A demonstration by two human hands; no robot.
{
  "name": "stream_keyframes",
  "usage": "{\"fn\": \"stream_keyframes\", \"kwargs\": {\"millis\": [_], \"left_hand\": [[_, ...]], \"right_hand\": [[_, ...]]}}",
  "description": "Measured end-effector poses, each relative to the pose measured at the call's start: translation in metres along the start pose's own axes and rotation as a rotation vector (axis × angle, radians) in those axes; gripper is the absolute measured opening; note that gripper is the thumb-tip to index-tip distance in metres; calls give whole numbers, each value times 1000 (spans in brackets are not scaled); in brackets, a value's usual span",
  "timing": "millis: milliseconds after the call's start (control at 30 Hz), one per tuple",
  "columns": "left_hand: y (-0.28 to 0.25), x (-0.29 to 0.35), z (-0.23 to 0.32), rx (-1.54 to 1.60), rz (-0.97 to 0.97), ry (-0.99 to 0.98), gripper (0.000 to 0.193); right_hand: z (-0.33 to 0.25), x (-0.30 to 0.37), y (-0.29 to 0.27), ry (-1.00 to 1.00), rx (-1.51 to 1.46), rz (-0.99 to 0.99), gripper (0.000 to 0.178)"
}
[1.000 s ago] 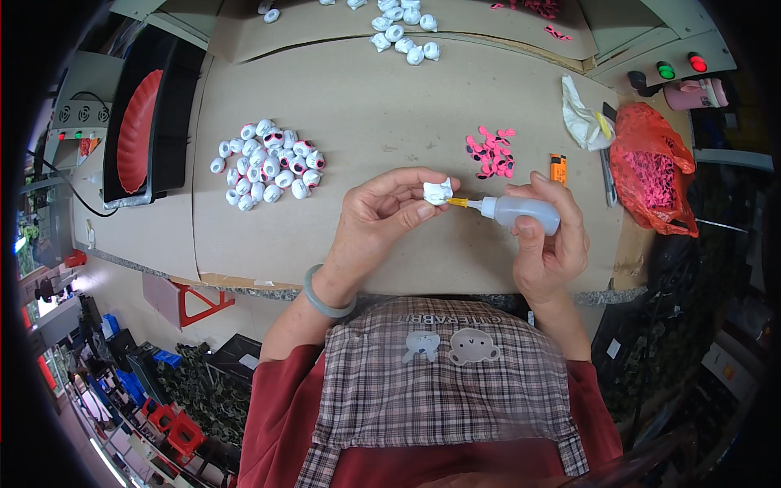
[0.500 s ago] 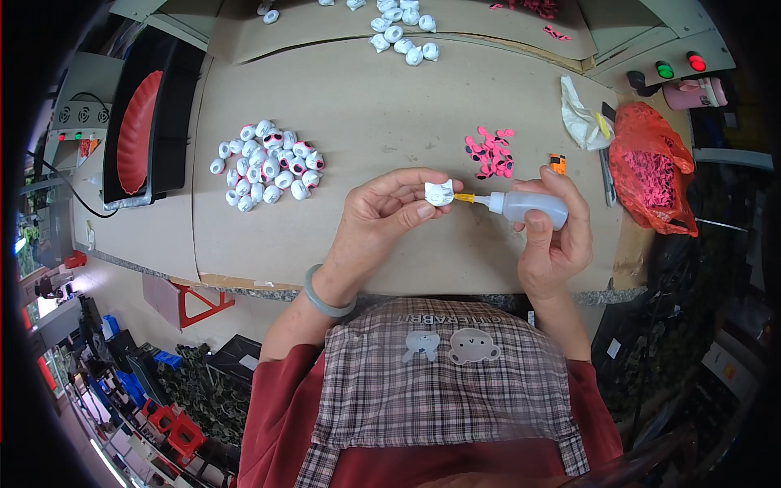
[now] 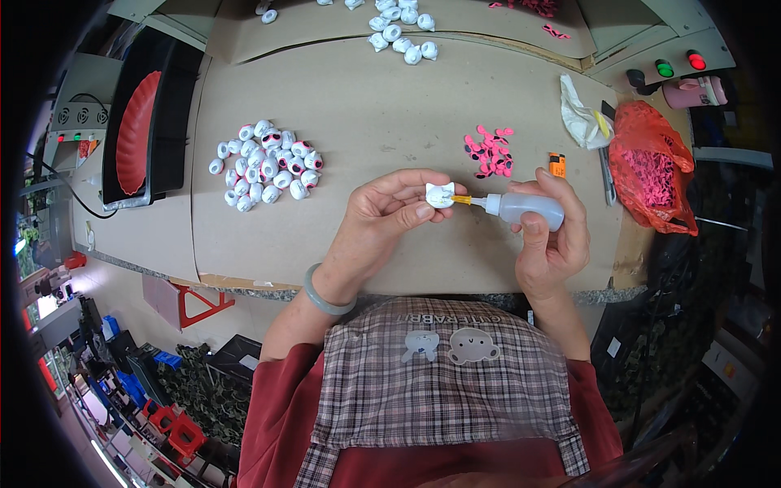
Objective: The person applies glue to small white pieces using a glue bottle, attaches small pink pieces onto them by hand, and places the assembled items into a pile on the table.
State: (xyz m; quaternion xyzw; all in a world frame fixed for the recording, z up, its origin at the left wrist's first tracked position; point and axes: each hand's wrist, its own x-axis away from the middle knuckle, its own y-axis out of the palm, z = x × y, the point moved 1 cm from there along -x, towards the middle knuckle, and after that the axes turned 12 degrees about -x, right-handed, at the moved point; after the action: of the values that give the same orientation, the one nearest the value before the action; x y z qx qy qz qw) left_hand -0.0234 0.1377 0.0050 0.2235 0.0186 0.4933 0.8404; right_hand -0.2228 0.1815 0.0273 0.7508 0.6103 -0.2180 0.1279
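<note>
Between the thumb and fingers of my left hand (image 3: 382, 210) is a small white cat-shaped head (image 3: 439, 194). My right hand (image 3: 560, 234) is wrapped round a translucent squeeze bottle (image 3: 529, 210) lying nearly level. Its narrow amber tip (image 3: 462, 199) points left and meets the right side of the cat head; whether anything flows from it I cannot make out. Just beyond my hands lies a loose cluster of small pink and black pieces (image 3: 490, 152). Off to the left, several white heads with pink and dark parts (image 3: 268, 163) sit in a group.
More white heads (image 3: 399, 24) lie at the far side. A red plastic bag (image 3: 651, 167) of pink pieces rests at the right, beside a crumpled white cloth (image 3: 579, 114) and an orange-and-black item (image 3: 557, 164). A black bin (image 3: 167, 122) holding a red ribbed piece stands at the left.
The white head has tilted slightly in my left fingers. My right hand and the bottle have shifted a little to the left, with the tip still against the head.
</note>
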Motion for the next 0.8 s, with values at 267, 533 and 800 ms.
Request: {"fn": "stream_keyframes", "kwargs": {"millis": [267, 533, 800], "left_hand": [[-4, 0, -1, 5, -2, 3, 31], [-4, 0, -2, 12, 5, 29, 31], [-2, -1, -1, 25, -4, 14, 31]], "right_hand": [[0, 1, -1, -17, 45, 16, 38], [-3, 1, -3, -7, 76, -14, 36], [1, -1, 2, 51, -48, 8, 37]]}}
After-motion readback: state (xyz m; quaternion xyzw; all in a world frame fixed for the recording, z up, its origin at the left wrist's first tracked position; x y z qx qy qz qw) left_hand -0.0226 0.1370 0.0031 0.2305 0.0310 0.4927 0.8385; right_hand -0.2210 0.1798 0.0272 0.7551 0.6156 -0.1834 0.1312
